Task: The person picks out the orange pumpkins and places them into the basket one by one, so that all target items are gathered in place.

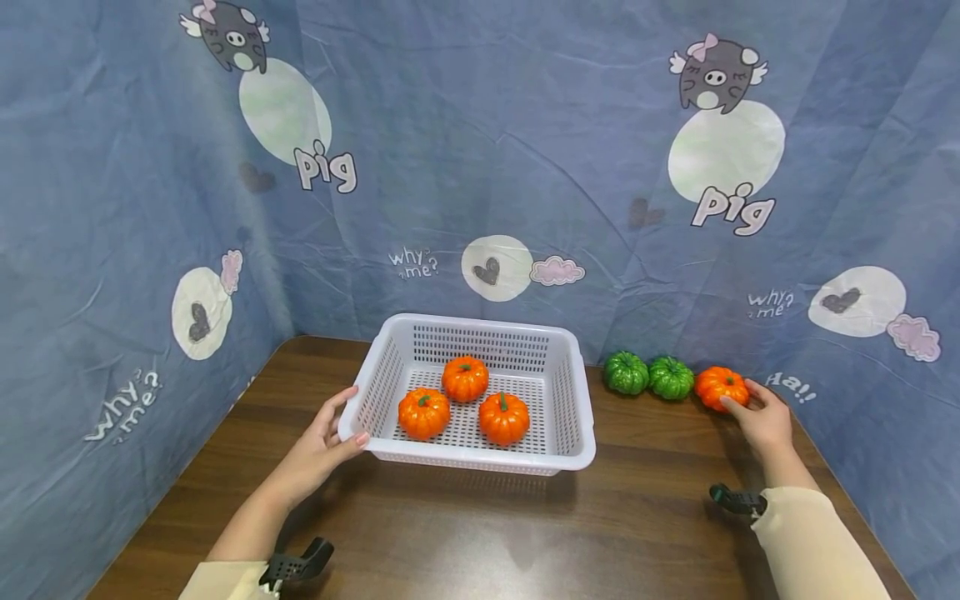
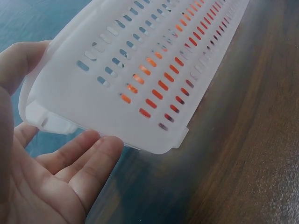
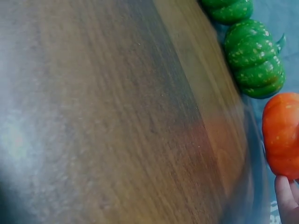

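Note:
A white slotted plastic basket holds three small orange pumpkins with green stems, one of them the right-hand pumpkin. My left hand grips the basket's near left corner. In the left wrist view its thumb lies over the rim and its fingertips touch the corner from below. At the far right, my right hand holds another orange pumpkin between thumb and fingers. The right wrist view shows only a fingertip against this pumpkin; the rest of the hand is out of frame.
Two green pumpkins, the left one and the right one, sit in a row between the basket and the held pumpkin. A blue printed cloth hangs behind and along both sides of the brown wooden table.

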`<control>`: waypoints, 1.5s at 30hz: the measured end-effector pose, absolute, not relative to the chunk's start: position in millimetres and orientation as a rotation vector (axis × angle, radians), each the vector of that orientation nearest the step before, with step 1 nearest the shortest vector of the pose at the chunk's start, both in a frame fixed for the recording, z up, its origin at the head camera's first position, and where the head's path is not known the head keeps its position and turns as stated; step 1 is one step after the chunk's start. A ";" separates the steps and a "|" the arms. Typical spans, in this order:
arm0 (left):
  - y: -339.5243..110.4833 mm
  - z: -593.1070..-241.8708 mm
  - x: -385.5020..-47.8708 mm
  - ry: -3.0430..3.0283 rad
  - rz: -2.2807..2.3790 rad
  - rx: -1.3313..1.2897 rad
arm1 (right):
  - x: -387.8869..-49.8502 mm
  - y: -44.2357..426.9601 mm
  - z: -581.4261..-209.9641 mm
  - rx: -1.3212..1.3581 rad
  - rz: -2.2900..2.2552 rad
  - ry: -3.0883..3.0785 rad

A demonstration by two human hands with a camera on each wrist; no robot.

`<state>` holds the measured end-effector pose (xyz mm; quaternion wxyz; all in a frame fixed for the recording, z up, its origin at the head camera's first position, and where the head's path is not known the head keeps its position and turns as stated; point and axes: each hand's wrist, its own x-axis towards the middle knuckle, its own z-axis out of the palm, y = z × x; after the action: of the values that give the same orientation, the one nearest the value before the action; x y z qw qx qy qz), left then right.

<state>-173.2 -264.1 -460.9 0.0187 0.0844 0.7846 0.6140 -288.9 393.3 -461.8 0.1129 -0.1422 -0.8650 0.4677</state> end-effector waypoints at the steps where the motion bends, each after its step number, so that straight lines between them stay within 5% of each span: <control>1: -264.1 -460.4 -173.0 2.434 1.908 0.268 | -287.7 393.4 -461.1 -0.414 1.370 -2.539; 45: -262.8 -456.5 -171.1 2.420 1.928 0.263 | -239.3 371.5 -439.7 -0.194 1.351 -2.459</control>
<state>-171.1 -262.8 -456.5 0.0182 0.0847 0.7792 0.6207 -239.3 371.5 -439.7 0.1639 -0.0679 -0.8625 0.4740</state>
